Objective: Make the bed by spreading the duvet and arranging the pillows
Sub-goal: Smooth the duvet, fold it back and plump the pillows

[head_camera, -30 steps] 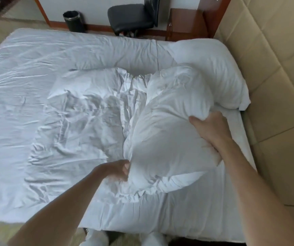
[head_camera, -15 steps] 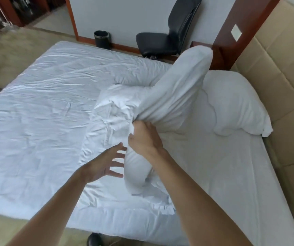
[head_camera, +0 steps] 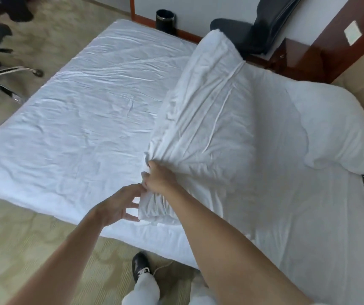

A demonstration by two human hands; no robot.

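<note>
Bed [head_camera: 77, 133] (two pillows [head_camera: 209, 106] [head_camera: 330, 133])

A bunched white duvet [head_camera: 209, 119] is held up off the wrinkled white bed [head_camera: 84, 128], with a puffy white pillow [head_camera: 335, 133] laid by the headboard end.
</note>
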